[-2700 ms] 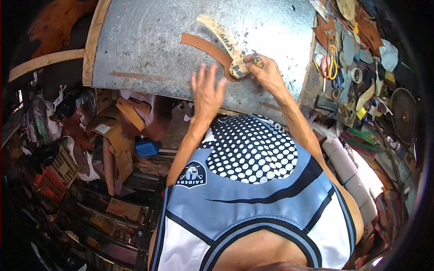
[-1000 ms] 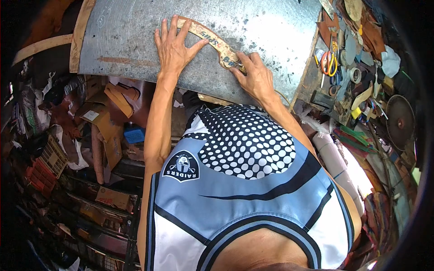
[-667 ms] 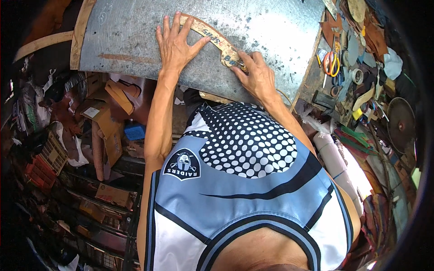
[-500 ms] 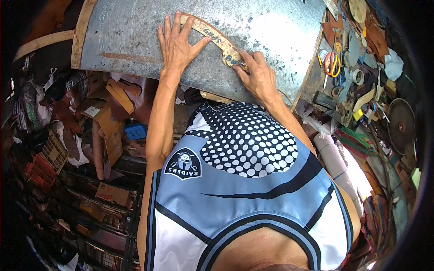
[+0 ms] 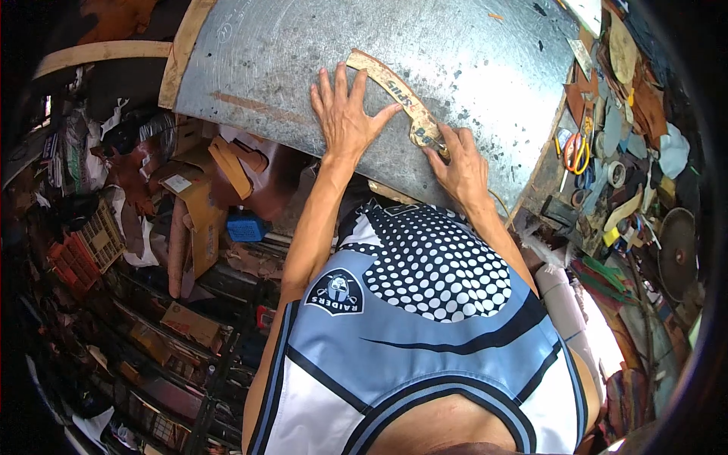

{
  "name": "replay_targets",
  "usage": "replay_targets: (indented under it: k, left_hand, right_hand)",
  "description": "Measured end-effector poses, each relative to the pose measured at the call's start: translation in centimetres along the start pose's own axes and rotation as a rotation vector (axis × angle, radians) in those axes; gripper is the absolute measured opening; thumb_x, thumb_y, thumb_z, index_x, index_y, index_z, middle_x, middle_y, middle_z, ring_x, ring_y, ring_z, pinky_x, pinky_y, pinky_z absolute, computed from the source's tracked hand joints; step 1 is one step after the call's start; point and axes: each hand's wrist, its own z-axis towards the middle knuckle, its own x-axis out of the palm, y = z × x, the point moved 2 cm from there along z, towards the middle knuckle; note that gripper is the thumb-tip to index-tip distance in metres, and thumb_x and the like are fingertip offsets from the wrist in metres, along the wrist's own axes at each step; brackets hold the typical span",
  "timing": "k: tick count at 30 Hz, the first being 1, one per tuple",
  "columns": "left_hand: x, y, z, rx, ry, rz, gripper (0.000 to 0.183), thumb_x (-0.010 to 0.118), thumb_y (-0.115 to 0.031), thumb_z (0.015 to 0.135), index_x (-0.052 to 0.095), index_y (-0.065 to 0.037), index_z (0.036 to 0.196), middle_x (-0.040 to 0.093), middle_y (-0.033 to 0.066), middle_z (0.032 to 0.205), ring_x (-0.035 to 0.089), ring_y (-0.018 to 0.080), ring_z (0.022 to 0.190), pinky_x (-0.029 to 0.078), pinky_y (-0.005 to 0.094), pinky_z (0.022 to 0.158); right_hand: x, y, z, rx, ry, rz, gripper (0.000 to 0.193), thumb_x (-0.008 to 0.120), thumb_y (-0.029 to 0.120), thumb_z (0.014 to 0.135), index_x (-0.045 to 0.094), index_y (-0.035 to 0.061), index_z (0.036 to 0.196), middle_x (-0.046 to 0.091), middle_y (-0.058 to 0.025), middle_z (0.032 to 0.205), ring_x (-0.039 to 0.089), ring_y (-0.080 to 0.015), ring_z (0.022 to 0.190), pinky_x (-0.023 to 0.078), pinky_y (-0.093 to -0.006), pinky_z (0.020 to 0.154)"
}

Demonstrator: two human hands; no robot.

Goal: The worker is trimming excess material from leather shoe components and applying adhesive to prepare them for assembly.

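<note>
A curved, tan pattern piece (image 5: 393, 89) with dark lettering lies on the metal-topped table, with a thin reddish-brown strip showing along its outer edge. My left hand (image 5: 345, 121) is open, its fingers spread flat, with fingertips at the pattern's far end and the thumb near its inner edge. At the pattern's wider near end, my right hand (image 5: 461, 163) is closed around a small tool (image 5: 444, 152). Only a short, dark and brassy bit of that tool shows, so its kind is hidden. The right index finger rests by the pattern's edge.
Scissors with orange and yellow handles (image 5: 577, 154), a tape roll (image 5: 616, 176) and leather scraps (image 5: 648, 106) crowd the bench's right side. A wooden strip (image 5: 182, 57) borders the metal tabletop (image 5: 265, 45) on the left. Below left are a cardboard box (image 5: 199, 220) and a blue container (image 5: 246, 228).
The whole view has shifted, so the table, pattern and both hands appear farther right and lower. Both hands keep nearly the same places on the pattern.
</note>
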Motion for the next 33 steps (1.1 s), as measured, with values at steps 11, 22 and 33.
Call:
replay_targets:
  k: [11, 22, 33]
  left_hand:
    - [0.3, 0.2, 0.3, 0.043, -0.025, 0.065, 0.087, 0.071, -0.07, 0.071, 0.059, -0.008, 0.13, 0.042, 0.0217, 0.146, 0.028, 0.0478, 0.138, 0.02, 0.0663, 0.11]
    - [0.6, 0.2, 0.0, 0.038, -0.012, 0.048, 0.086, 0.073, -0.069, 0.07, 0.058, -0.009, 0.13, 0.041, 0.0209, 0.147, 0.028, 0.0486, 0.138, 0.019, 0.0675, 0.109]
    - [0.0, -1.0, 0.6, 0.011, 0.017, 0.076, 0.088, 0.072, -0.067, 0.071, 0.059, 0.0, 0.127, 0.037, 0.0229, 0.149, 0.025, 0.0498, 0.139, 0.018, 0.0676, 0.11]
  right_hand:
    - [-0.1, 0.2, 0.2, 0.005, -0.001, 0.015, 0.049, 0.073, 0.026, 0.084, 0.058, 0.0091, 0.127, 0.059, -0.0105, 0.103, 0.065, -0.0292, 0.079, 0.054, -0.0414, 0.07]
    - [-0.8, -1.0, 0.4, 0.044, 0.032, 0.19, 0.033, 0.067, 0.015, 0.086, 0.063, 0.0068, 0.118, 0.062, -0.0122, 0.099, 0.066, -0.0282, 0.083, 0.054, -0.0388, 0.071]
    - [-1.0, -1.6, 1.1, 0.031, 0.027, 0.23, 0.029, 0.063, 0.019, 0.09, 0.062, 0.0024, 0.114, 0.064, -0.0186, 0.094, 0.068, -0.0319, 0.081, 0.055, -0.0398, 0.07]
